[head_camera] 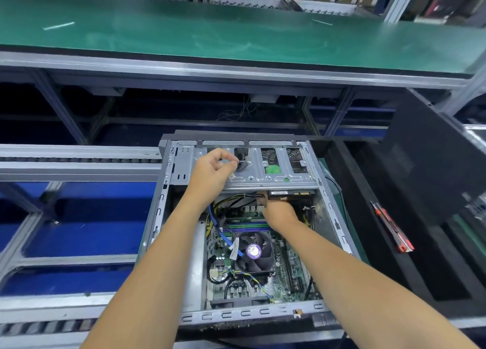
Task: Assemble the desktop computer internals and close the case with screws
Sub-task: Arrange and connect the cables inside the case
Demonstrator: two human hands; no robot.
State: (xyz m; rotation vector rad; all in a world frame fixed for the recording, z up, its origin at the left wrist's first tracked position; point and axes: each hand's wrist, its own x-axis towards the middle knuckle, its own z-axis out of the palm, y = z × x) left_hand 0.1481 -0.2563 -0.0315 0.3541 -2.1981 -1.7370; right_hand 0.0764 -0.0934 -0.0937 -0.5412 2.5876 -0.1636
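Observation:
An open grey computer case (168, 206) lies on its side in front of me, its motherboard and a black CPU fan (253, 251) with a purple label exposed. A metal drive cage (271, 176) spans the far end of the case. My left hand (213, 172) hovers over the cage and pinches a small black connector (241, 165) between thumb and fingers. My right hand (278, 212) reaches under the cage's near edge, its fingers curled round a black cable plug (260, 197) beside the drive there. Its fingertips are hidden.
A black side panel (431, 161) leans upright at the right. A red-handled tool (394, 230) lies on the black mat right of the case. A green conveyor belt (236, 33) runs across the back; roller rails and blue bins sit at the left.

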